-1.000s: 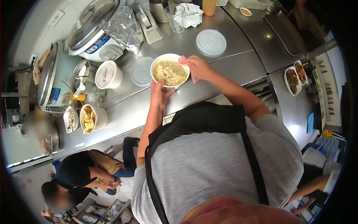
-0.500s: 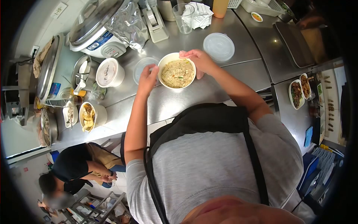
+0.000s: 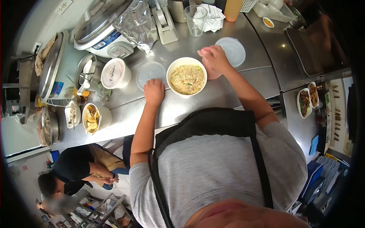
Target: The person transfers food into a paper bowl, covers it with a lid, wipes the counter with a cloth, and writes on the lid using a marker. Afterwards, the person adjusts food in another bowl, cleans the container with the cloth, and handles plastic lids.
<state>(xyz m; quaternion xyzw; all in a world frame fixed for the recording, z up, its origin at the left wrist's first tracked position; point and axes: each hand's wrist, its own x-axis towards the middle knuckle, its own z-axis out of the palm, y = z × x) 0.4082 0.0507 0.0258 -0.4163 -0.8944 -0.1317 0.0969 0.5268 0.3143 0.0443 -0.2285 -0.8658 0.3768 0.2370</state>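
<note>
A white bowl of fried rice (image 3: 187, 76) stands uncovered on the steel counter (image 3: 182, 110). To its left lies a translucent round lid (image 3: 150, 72), and my left hand (image 3: 154, 92) has its bent fingers at the near rim, pressed together; the thumb is hard to see. My right hand (image 3: 217, 60) is just beyond the bowl's right side, closed on a crumpled pink cloth (image 3: 209, 66) that hangs beside the bowl. Behind this hand lies a second translucent lid (image 3: 230, 52).
On the left stand a lidded white tub (image 3: 115, 73), an open tub of food (image 3: 92, 118) and a metal bowl (image 3: 80, 74). A rice cooker (image 3: 110, 41), tape dispenser (image 3: 164, 26) and clear cup (image 3: 195, 22) are behind. Another person (image 3: 78, 163) is at lower left.
My left hand has left the bowl and moved down to the left lid. My right hand has moved off the bowl's rim with the pink cloth. The view has shifted slightly.
</note>
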